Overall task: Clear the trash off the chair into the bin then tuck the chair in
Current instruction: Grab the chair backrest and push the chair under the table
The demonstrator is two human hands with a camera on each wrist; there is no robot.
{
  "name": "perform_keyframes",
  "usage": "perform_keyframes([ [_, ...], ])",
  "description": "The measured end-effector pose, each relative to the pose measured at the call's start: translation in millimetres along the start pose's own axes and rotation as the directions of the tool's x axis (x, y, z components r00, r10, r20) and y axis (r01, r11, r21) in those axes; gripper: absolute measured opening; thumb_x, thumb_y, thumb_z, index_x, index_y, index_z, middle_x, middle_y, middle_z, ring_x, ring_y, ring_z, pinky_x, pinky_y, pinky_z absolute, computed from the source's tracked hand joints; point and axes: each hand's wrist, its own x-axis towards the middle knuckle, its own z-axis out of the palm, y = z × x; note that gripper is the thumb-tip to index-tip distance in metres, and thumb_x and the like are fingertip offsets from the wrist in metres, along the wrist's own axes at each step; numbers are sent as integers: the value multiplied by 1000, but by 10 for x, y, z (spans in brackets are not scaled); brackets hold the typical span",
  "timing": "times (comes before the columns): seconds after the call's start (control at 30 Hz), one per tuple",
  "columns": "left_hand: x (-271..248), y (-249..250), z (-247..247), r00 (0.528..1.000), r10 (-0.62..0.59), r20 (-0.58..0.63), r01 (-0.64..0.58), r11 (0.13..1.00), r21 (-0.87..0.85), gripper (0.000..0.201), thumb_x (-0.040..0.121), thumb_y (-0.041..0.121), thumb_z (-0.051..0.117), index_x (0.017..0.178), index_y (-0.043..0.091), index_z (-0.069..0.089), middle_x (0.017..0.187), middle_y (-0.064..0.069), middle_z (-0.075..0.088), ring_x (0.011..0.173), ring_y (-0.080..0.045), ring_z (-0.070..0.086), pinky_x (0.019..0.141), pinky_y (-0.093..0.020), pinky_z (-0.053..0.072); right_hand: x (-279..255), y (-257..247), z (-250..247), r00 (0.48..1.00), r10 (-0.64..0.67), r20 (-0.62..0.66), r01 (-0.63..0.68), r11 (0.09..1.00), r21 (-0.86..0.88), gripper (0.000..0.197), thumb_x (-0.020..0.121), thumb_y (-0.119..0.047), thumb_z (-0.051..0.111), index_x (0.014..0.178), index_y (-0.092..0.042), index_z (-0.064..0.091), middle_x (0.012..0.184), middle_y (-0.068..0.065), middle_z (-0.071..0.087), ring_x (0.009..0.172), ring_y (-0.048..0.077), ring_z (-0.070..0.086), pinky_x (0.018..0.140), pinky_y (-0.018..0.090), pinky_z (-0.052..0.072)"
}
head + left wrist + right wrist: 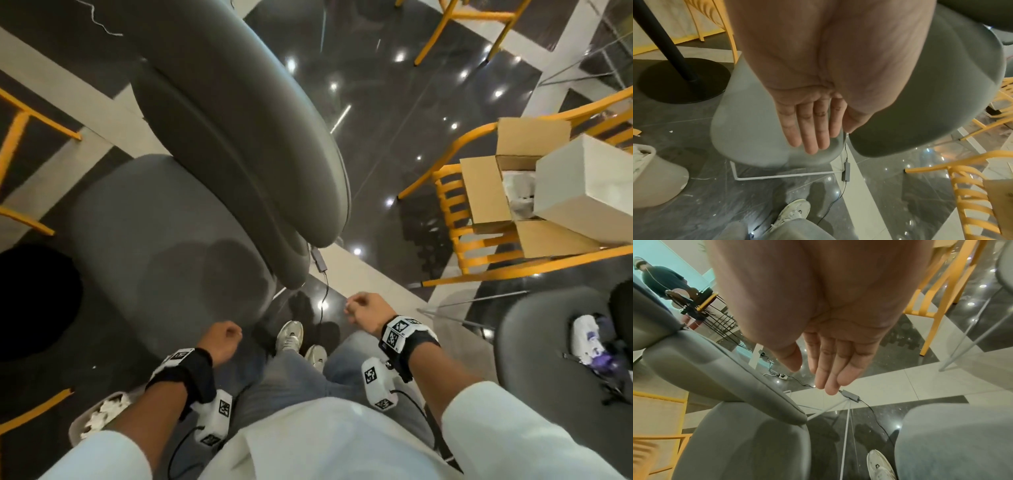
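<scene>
The grey upholstered chair stands in front of me, its seat (164,246) bare and its backrest (239,120) rising to the right. My left hand (224,339) hovers just off the seat's near edge, fingers loosely hanging and holding nothing (812,142). My right hand (363,310) hangs over the floor to the right of the chair, fingers relaxed and holding nothing (830,379). The pale bin (99,414) sits on the floor at my lower left with crumpled white paper inside; it also shows in the left wrist view (653,175).
A black round table base (34,301) lies left of the chair. A cable with an adapter (320,263) runs along the floor by my feet. A yellow chair bearing cardboard boxes (496,192) stands right. Another grey chair (534,342) holds purple and white items.
</scene>
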Motion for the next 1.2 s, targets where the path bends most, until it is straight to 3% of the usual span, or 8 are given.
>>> perform_keyframes([
  [0.23, 345, 705, -268, 991, -71, -112, 70, 997, -11, 28, 93, 7, 56, 66, 16, 58, 79, -15, 63, 80, -29, 61, 71, -33, 44, 667, -504, -459, 997, -55, 55, 63, 986, -154, 20, 73, -40, 56, 79, -24, 68, 89, 5, 77, 91, 31, 73, 88, 48, 59],
  [0.4, 462, 1034, -244, 929, -249, -274, 232, 968, -95, 28, 97, 14, 52, 110, -5, 68, 114, -26, 68, 111, -39, 63, 94, -42, 47, 1386, -860, -912, 979, -105, 177, 158, 935, -318, 30, 64, -47, 56, 82, -27, 69, 89, 2, 78, 92, 29, 74, 92, 45, 58],
  [0.6, -50, 1806, 72, 844, -497, -200, 365, 807, -464, 23, 99, 5, 43, 110, -2, 62, 97, -20, 61, 91, -29, 58, 70, -30, 49, 1568, -1743, -1637, 905, -190, 381, 379, 768, -517, 19, 78, -35, 57, 81, -24, 72, 82, -4, 75, 82, 21, 71, 81, 35, 58],
  [0.7, -349, 2241, -35, 776, -540, -326, 247, 736, -631, 24, 101, 6, 43, 97, -7, 64, 87, -21, 62, 79, -27, 58, 63, -26, 39, 1685, -2054, -1942, 869, -186, 459, 460, 647, -608, 19, 87, -23, 55, 72, -19, 66, 69, -2, 66, 68, 19, 62, 65, 26, 53],
  [0.8, -689, 2603, -277, 735, -508, -449, 10, 670, -742, 23, 100, 17, 51, 94, 2, 67, 77, -11, 64, 59, -10, 64, 61, -25, 46, 2090, -2164, -2111, 848, -169, 503, 501, 568, -653, 14, 81, -28, 59, 70, -26, 67, 84, 5, 75, 87, 31, 72, 86, 43, 60],
  [0.93, -1182, 3329, -695, 700, -422, -576, -333, 521, -786, 42, 100, 43, 44, 106, 8, 68, 105, -13, 73, 87, -23, 70, 87, -43, 54, 2106, -2481, -2191, 803, -186, 566, 571, 511, -643, 16, 81, -27, 58, 76, -19, 71, 68, 3, 74, 74, 27, 73, 83, 49, 61],
  [1.07, -1360, 4064, -1073, 651, -307, -694, -337, 703, -626, 57, 89, 65, 45, 110, 17, 69, 104, 0, 74, 96, -21, 70, 95, -46, 54, 2072, -2766, -2187, 779, -184, 599, 619, 383, -686, 20, 82, -25, 54, 75, -16, 69, 84, 9, 76, 84, 31, 73, 86, 45, 60],
  [1.2, -1196, 4514, -1144, 573, -308, -760, -77, 902, -424, 66, 77, 72, 53, 107, 14, 67, 101, 1, 69, 96, -26, 65, 91, -46, 52, 2089, -3014, -2192, 750, -233, 619, 653, 410, -637, 22, 92, -21, 51, 89, -12, 71, 84, 9, 74, 82, 30, 73, 76, 37, 63],
])
